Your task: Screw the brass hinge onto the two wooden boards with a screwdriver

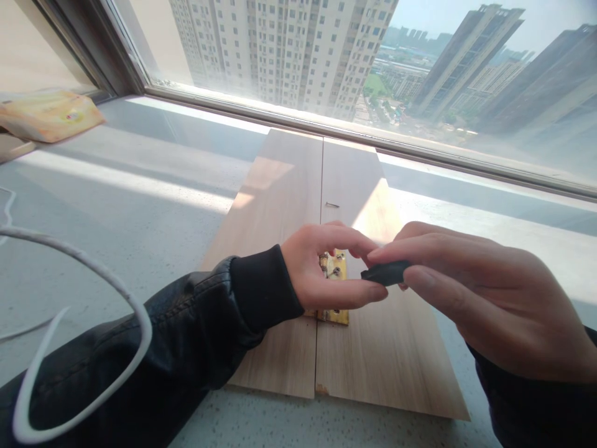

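Note:
Between both hands, above the boards, is a small black object [386,272] whose kind I cannot make out. The fingers and thumb of my left hand [317,264] close round its left end. My right hand [499,292] pinches its right end between thumb and fingers. Below my left hand lies a brass-coloured hinge [342,300], partly hidden, with screws showing in it. It lies at the seam between a left wooden board [275,199] and a right wooden board [382,361]. A loose screw [332,205] rests on the right board beyond my hands.
A white cable [107,280] loops across my left sleeve. The boards lie on a pale speckled sill [163,236] under a large window [298,62]. At the far left sits a yellow-orange package [51,115].

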### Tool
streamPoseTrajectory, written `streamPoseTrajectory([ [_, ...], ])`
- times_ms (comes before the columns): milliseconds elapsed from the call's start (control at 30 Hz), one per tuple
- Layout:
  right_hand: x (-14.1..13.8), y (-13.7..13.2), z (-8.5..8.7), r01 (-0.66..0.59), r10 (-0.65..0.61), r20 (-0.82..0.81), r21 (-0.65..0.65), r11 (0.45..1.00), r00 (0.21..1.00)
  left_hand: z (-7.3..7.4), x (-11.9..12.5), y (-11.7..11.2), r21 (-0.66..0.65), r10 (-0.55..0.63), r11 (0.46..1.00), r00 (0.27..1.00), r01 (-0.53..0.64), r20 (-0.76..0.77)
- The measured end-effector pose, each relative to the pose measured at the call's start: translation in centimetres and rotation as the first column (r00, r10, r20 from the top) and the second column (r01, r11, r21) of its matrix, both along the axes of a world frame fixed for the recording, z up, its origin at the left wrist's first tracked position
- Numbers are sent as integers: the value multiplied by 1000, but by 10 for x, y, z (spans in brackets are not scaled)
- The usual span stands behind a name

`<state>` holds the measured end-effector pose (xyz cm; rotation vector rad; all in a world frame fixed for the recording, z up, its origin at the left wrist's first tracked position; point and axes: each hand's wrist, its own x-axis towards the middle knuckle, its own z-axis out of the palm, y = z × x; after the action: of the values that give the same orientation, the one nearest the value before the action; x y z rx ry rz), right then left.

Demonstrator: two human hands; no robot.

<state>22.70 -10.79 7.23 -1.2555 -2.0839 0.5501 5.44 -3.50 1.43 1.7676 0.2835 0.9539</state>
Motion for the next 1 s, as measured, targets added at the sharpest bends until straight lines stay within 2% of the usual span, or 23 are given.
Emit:
streamPoseTrajectory([
  [100, -3, -1, 0, 39, -40, 54, 17, 999, 998, 3, 0, -3, -84, 77, 993, 996, -80, -42],
  [167, -5, -1, -2, 76, -78, 49, 40, 996, 996, 3, 2, -4, -83, 109, 990, 994, -111, -26],
  [300, -9, 0, -9, 181, -179, -28, 88, 980, 983, 4, 5, -3, 68, 194, 978, 980, -197, 42],
  [433, -16, -2, -16, 297, -291, -130, 31, 954, 948, 6, 6, -2, 228, 253, 936, 963, -267, 89],
  [500, -20, -3, -19, 357, -348, -146, 43, 933, 926, 6, 6, -3, 268, 274, 917, 955, -296, 116],
  [600, -24, -5, -24, 426, -402, -178, 121, 897, 898, 5, 6, -5, 262, 296, 910, 946, -322, 134],
  [700, -24, -5, -24, 383, -352, -217, 117, 917, 910, 6, 7, -6, 258, 285, 916, 951, -307, 118],
  [800, -20, -4, -18, 280, -269, -222, 18, 960, 937, 7, 7, -5, 295, 235, 918, 962, -266, 136],
  [900, -14, -3, -9, 177, -183, -164, -54, 983, 969, 5, 4, 0, 294, 136, 942, 985, -162, 107],
  [1000, -7, -3, -6, 121, -124, -74, -45, 992, 990, 0, 2, 3, 269, 76, 958, 994, -96, 83],
])
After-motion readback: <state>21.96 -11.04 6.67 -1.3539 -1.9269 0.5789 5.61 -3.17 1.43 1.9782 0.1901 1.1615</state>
